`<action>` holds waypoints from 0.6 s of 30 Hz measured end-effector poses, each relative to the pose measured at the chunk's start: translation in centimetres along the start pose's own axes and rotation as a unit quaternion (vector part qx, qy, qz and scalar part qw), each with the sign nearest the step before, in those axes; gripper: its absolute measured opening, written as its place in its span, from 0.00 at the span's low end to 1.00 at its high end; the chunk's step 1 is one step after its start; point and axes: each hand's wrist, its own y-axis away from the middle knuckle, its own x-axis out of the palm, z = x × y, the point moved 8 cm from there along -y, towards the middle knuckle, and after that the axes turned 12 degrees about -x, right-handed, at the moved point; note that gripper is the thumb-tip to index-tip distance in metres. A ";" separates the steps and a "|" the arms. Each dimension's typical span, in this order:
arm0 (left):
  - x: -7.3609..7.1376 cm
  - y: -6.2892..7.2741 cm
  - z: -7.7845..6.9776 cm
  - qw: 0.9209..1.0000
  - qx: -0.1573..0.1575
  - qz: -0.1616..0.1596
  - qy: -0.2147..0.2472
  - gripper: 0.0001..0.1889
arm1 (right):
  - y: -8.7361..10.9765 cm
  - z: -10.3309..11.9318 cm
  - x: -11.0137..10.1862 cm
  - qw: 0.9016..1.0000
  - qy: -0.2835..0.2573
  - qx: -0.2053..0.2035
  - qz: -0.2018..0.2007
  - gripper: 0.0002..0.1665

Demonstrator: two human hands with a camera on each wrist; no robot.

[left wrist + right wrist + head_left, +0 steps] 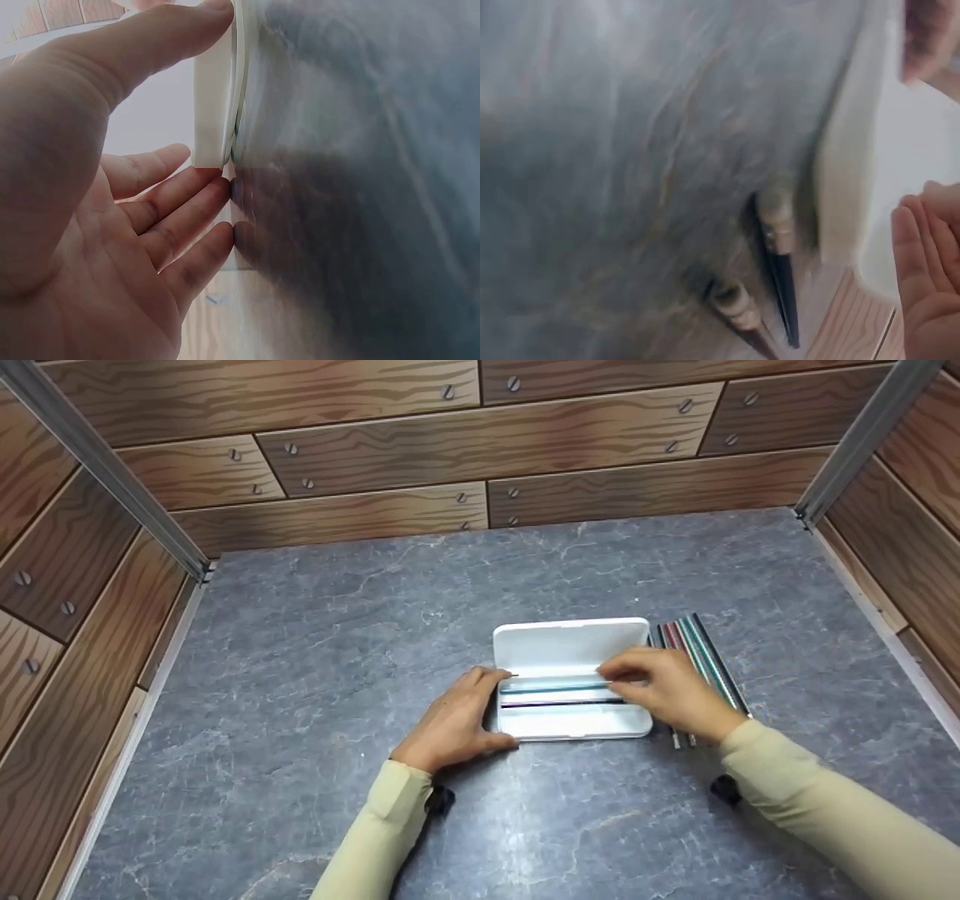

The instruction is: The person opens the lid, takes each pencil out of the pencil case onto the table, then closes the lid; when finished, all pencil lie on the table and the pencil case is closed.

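A white pencil case [574, 727] lies with its lid [574, 641] raised at the back. Inside it run a light-blue pencil [555, 688] and a dark purplish pencil [559, 704]. My left hand [454, 724] grips the case's left end, thumb at the front corner and fingers near the hinge; in the left wrist view its fingertips [196, 202] touch the case end. Over the case's right half, my right hand [675, 690] pinches the right end of the light-blue pencil between thumb and forefinger. The contact itself is partly hidden by the fingers.
Several pencils [705, 649], red, silver, teal and dark, lie side by side just right of the case, partly under the right hand. Two blurred metal-banded pencil ends [776, 217] show in the right wrist view. Wood-patterned walls [375, 442] enclose the grey marbled table [337, 615].
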 end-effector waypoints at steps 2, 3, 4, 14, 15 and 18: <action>0.1 0.0 -0.1 1.000 0.000 0.002 -0.001 0.50 | -0.3 0.3 0.9 0.999 0.039 -0.013 0.021 0.14; 0.2 0.0 -0.1 1.000 0.001 0.004 -0.001 0.50 | -0.4 0.4 1.2 0.998 0.054 -0.017 0.024 0.14; 0.2 0.0 -0.2 1.000 0.001 0.005 -0.001 0.50 | -0.4 0.5 1.4 0.997 0.067 -0.016 0.027 0.14; -0.1 -0.2 -0.1 1.000 -0.003 0.004 -0.002 0.51 | -0.5 1.3 2.0 0.989 0.140 -0.030 0.041 0.12; -0.1 -0.2 0.0 1.000 -0.005 0.005 -0.002 0.51 | -0.6 1.4 2.1 0.988 0.144 -0.033 0.044 0.12; 0.0 -0.1 0.2 1.000 -0.007 0.004 -0.002 0.51 | -0.7 1.5 2.3 0.986 0.151 -0.039 0.055 0.11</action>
